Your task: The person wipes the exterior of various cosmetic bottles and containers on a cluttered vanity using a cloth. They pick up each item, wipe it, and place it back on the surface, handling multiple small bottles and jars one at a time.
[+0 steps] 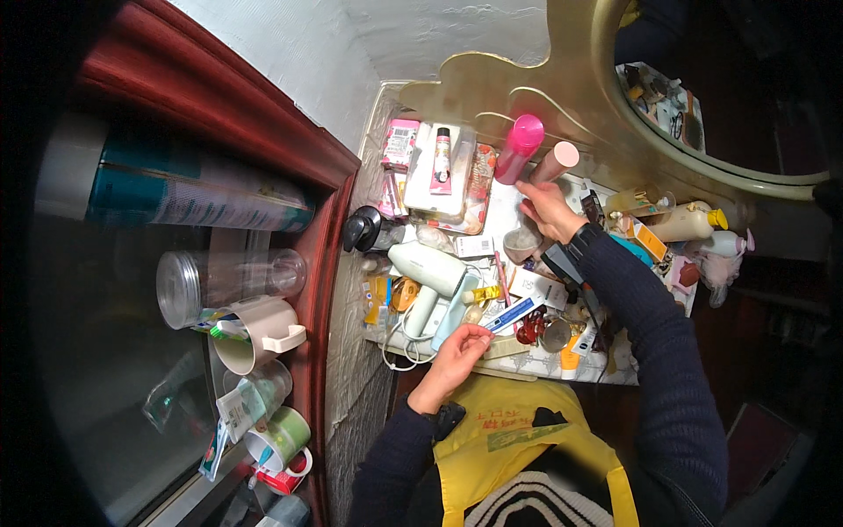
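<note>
My left hand [458, 359] pinches the end of a slim blue-and-white packet [514, 315] near the front edge of the cluttered dressing table. Farther back, my right hand [548, 205] reaches to the foot of an upright bright pink bottle [519, 150]; its fingers are partly bent, and whether they touch the bottle is unclear. A pale pink cylindrical container [556, 161] stands just beside that hand. A pale green hair dryer [428, 269] with a white cord lies at the left, near a small yellow-labelled bottle [482, 294].
A clear plastic box [421, 205] bearing a cosmetic tube [441, 161] stands at the back left. Lotion bottles [678, 222] crowd the right side beneath a framed mirror [602, 79]. On the red wooden ledge [319, 277] at left are a beige mug [247, 342] and other cups.
</note>
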`<state>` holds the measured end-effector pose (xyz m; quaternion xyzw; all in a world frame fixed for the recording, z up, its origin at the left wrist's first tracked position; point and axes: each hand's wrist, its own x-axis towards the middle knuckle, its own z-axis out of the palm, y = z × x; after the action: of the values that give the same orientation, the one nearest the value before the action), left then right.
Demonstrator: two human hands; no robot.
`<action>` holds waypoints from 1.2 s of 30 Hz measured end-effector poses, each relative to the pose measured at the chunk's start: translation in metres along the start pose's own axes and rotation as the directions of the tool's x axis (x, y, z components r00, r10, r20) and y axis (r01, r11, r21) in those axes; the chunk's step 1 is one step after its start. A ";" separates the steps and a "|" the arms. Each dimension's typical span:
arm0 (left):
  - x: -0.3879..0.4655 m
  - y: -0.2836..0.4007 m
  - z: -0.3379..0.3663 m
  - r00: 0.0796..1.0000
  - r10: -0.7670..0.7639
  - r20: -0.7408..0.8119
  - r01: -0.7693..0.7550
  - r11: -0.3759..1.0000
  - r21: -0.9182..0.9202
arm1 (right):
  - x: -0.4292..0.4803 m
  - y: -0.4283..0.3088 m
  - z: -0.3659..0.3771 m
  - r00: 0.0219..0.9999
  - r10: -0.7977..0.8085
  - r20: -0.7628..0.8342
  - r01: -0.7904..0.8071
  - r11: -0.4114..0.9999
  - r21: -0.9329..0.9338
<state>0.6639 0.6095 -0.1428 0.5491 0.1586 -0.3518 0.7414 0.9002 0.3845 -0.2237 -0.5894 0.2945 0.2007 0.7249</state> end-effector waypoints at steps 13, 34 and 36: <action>-0.001 0.002 0.001 0.999 0.032 -0.001 -0.032 0.999 0.021 | 0.067 0.011 0.052 0.917 -0.284 -0.280 0.258 0.958 -0.127; 0.010 -0.019 0.010 0.999 0.033 -0.035 -0.034 0.999 -0.011 | -0.055 0.002 -0.074 0.889 -0.211 0.406 0.456 0.475 -0.753; 0.013 -0.024 0.007 0.998 0.032 -0.060 -0.033 0.999 -0.010 | -0.064 0.016 -0.062 0.869 -0.144 0.473 0.490 0.376 -0.786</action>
<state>0.6556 0.5946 -0.1650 0.5578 0.1736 -0.3223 0.7449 0.8307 0.3315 -0.2014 -0.8828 -0.1003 0.2734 0.3687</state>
